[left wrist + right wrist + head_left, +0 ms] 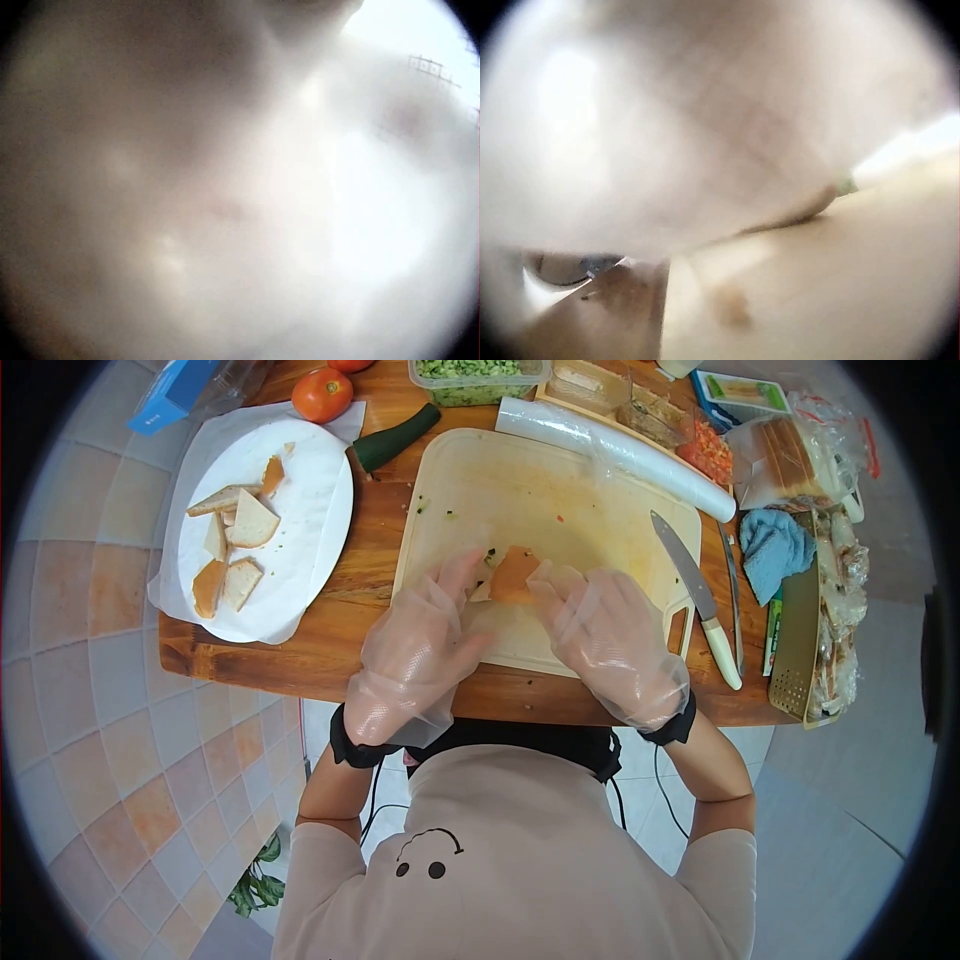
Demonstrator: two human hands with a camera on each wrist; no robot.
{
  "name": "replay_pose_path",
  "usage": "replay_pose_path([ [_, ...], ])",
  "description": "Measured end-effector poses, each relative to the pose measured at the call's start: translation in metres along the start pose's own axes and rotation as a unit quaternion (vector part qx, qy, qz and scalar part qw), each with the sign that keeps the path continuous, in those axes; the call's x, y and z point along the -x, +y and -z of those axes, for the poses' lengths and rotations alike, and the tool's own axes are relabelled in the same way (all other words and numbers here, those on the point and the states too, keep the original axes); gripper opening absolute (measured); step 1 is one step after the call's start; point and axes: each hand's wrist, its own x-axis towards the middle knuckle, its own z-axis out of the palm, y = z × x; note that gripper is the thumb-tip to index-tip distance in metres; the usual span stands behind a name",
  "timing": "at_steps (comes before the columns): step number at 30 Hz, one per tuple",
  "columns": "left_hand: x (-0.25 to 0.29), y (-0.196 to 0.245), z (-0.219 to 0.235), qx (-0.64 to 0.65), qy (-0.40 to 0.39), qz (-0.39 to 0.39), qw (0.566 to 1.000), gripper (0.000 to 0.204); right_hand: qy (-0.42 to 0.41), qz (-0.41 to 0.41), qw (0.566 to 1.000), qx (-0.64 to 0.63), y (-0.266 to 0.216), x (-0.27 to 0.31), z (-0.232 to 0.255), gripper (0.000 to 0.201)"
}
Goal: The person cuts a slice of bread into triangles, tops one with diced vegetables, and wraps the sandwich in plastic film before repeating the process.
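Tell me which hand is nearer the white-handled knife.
Right. The right hand is left of the knife; the left hand is farther left, beyond the bread piece.

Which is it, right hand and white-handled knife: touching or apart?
Apart. The head view shows cutting board and wooden tabletop between the right hand and the white-handled knife.

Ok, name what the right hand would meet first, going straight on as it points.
Likely the brown-crusted bread piece, over the cutting board, right at the fingertips of the right hand; exact depth and contact are unclear.
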Motion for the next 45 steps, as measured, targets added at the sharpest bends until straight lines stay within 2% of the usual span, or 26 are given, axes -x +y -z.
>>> replay_pose_path([
  [2, 0.002, 0.004, 0.004, -0.011, 0.009, -0.005, 1.0, 0.084, 0.017, -0.018, 1.0, -0.016, 0.0, 0.002, 0.004, 0.05],
  [5, 0.007, 0.008, 0.014, -0.064, 0.056, -0.065, 0.994, 0.088, 0.062, -0.039, 0.995, -0.063, 0.003, 0.001, 0.017, 0.029],
  [8, 0.009, 0.011, 0.03, 0.067, 0.015, -0.093, 0.993, 0.082, 0.027, -0.071, 0.985, -0.157, 0.012, -0.002, 0.033, 0.028],
  [11, 0.009, 0.004, 0.03, 0.251, -0.035, -0.092, 0.963, 0.068, 0.043, -0.076, 0.955, -0.283, 0.024, -0.001, 0.031, 0.038],
  [12, 0.01, 0.007, 0.027, 0.329, -0.042, -0.033, 0.943, 0.063, 0.047, -0.065, 0.949, -0.304, 0.026, -0.001, 0.029, 0.036],
  [14, 0.013, 0.026, 0.02, 0.477, -0.056, 0.088, 0.873, 0.055, 0.052, -0.04, 0.935, -0.347, 0.026, -0.002, 0.023, 0.033],
  [17, 0.014, 0.03, 0.015, 0.492, -0.059, 0.139, 0.858, 0.047, 0.045, -0.129, 0.922, -0.362, 0.018, -0.002, 0.008, 0.027],
  [20, 0.014, 0.027, 0.008, 0.469, 0.01, 0.123, 0.874, 0.044, 0.034, -0.346, 0.821, -0.452, 0.011, -0.004, 0.016, 0.026],
  [23, 0.017, 0.027, 0.004, 0.459, 0.033, 0.111, 0.881, 0.042, -0.075, -0.381, 0.759, -0.523, 0.005, -0.003, 0.035, 0.035],
  [26, 0.018, 0.029, -0.007, 0.468, 0.021, 0.1, 0.878, 0.043, -0.129, -0.402, 0.647, -0.635, -0.014, -0.027, 0.055, 0.038],
  [29, 0.017, 0.016, -0.013, 0.42, 0.036, 0.102, 0.901, 0.05, -0.034, -0.41, 0.636, -0.653, -0.011, -0.012, 0.03, 0.033],
  [31, 0.016, 0.014, -0.005, 0.251, 0.124, 0.046, 0.959, 0.058, -0.043, -0.438, 0.646, -0.624, -0.001, -0.012, 0.028, 0.035],
  [32, 0.014, 0.014, 0.0, 0.163, 0.167, 0.016, 0.972, 0.062, -0.048, -0.452, 0.651, -0.608, 0.003, -0.014, 0.027, 0.036],
  [35, 0.011, 0.008, 0.008, -0.014, 0.117, -0.03, 0.993, 0.076, -0.087, -0.424, 0.697, -0.571, 0.013, -0.017, 0.021, 0.037],
  [38, 0.007, 0.003, -0.003, -0.1, 0.07, -0.038, 0.992, 0.083, -0.083, -0.426, 0.706, -0.561, 0.015, -0.013, -0.001, 0.042],
  [41, 0.0, 0.006, -0.005, -0.063, 0.029, 0.0, 0.998, 0.083, -0.084, -0.422, 0.728, -0.533, 0.016, -0.013, -0.009, 0.045],
  [45, -0.004, 0.005, -0.006, -0.012, 0.021, 0.006, 1.0, 0.079, -0.092, -0.428, 0.731, -0.524, 0.018, -0.011, -0.022, 0.046],
])
